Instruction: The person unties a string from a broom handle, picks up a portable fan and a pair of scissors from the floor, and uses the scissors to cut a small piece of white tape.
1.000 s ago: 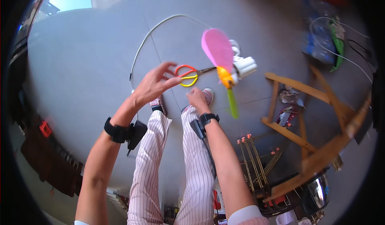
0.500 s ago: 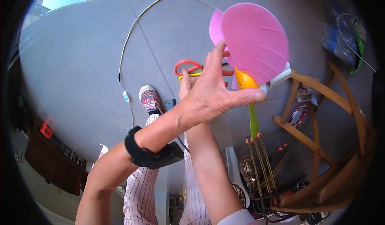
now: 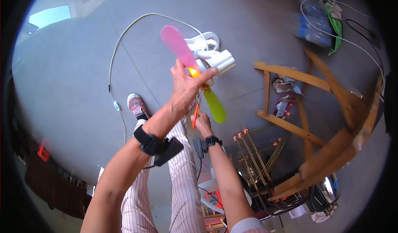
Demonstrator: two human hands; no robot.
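Note:
My left hand (image 3: 184, 83) is closed on the middle of a small fan, around its yellow hub (image 3: 193, 72). The fan has a pink blade (image 3: 177, 42) pointing up-left, a green blade (image 3: 214, 106) pointing down-right, and a white body (image 3: 219, 60) with a round base behind it. Below the hub, my right hand (image 3: 202, 123) holds orange-and-yellow handled scissors (image 3: 196, 117), their metal blades directed up toward the hub; whether the tips touch it I cannot tell. A white cord (image 3: 120, 40) with an inline switch (image 3: 116, 106) loops over the floor.
A wooden folding frame (image 3: 290, 77) lies at the right, above thin brass rods (image 3: 257, 154). Wrapped bottles with a green bag (image 3: 336, 29) are at the upper right. A dark brown piece (image 3: 54, 179) and a red object (image 3: 43, 152) are at the left edge. My feet are beneath the fan.
My left hand has moved up from open onto the fan's hub and closed on it. My right hand has taken hold of the scissors, lifting and turning them so the blades point upward.

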